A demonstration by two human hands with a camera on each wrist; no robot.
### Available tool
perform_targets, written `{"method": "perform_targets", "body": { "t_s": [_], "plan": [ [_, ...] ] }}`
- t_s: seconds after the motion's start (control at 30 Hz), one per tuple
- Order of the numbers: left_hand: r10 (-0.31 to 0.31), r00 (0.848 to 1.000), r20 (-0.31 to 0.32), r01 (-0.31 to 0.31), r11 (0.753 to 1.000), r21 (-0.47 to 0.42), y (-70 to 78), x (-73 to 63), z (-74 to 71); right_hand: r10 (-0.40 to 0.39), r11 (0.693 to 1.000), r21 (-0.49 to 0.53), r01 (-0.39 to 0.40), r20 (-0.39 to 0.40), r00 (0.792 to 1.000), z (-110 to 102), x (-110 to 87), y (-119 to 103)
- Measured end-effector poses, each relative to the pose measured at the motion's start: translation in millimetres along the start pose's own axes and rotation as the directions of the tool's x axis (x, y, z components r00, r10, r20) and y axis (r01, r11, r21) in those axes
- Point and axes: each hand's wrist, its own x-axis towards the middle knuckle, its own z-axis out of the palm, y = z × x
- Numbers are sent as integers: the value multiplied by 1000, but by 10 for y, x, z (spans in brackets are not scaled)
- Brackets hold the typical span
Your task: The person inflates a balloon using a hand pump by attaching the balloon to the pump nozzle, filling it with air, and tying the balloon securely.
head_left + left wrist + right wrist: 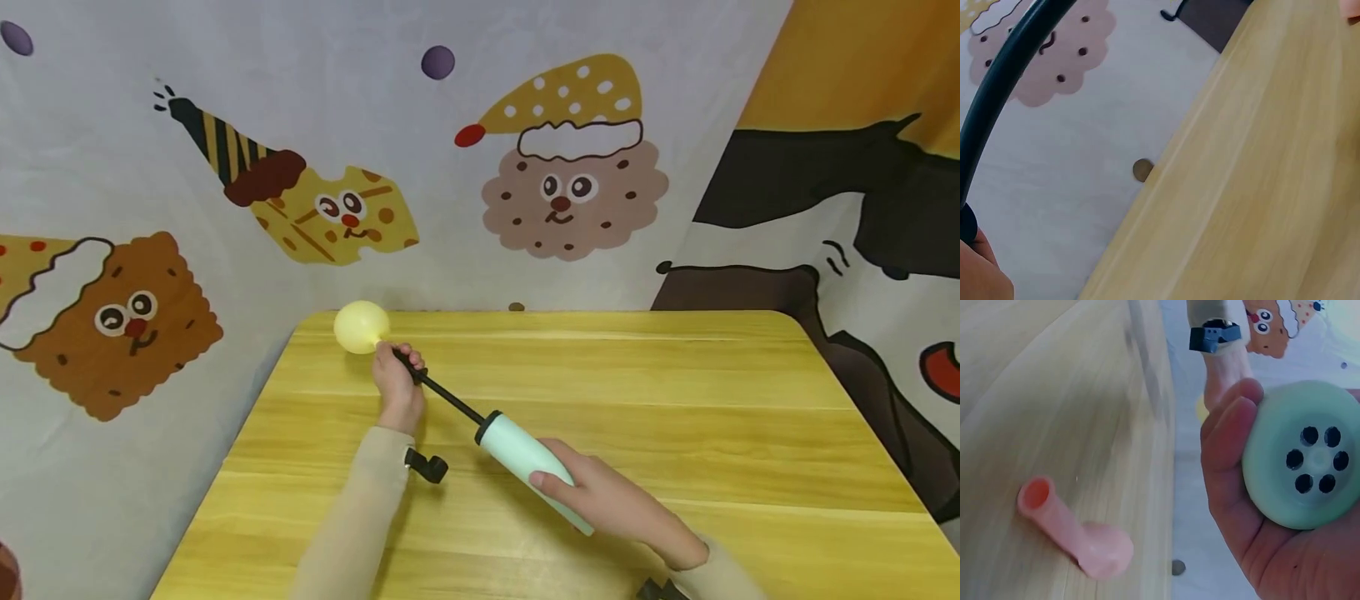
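A partly inflated yellow balloon point(362, 327) sits on the tip of a hand balloon pump point(525, 454) with a mint-green barrel and black rod. My left hand point(397, 383) grips the pump's black nozzle end, its thumb by the balloon's neck. Around the green barrel curl the fingers of my right hand point(607, 496). The right wrist view shows the pump's holed end cap point(1319, 456) in that palm. In the left wrist view, the dark rod point(1004, 87) rises from my left fingers point(985, 272); the balloon is out of frame there.
On the wooden table point(675, 400) lies a limp pink balloon point(1104, 550), seen only in the right wrist view. A cloth backdrop point(450, 250) printed with cartoon biscuits hangs behind the table's far edge. A black mount point(427, 467) is strapped to my left wrist.
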Motion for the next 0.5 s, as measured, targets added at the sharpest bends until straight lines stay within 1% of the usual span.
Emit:
{"method": "perform_targets", "body": {
  "t_s": [0.07,0.17,0.23,0.33,0.5],
  "plan": [
    [1,1000,10,-1,1000,-2,35,5,-12,-15,1000,-21,15,0,1000,-16,-49,0],
    [-17,999,27,17,1000,3,16,-54,-5,-32,999,-15,32,12,999,-2,-40,8],
    [-27,999,30,27,1000,7,-30,-108,2,-34,999,-3,34,22,999,27,-1,17],
    [-26,999,32,26,1000,8,-111,-183,4,-21,1000,12,21,28,999,76,73,27],
    [-44,996,71,40,998,50,-244,-331,26,0,1000,16,0,16,1000,140,214,36]
  ]
}}
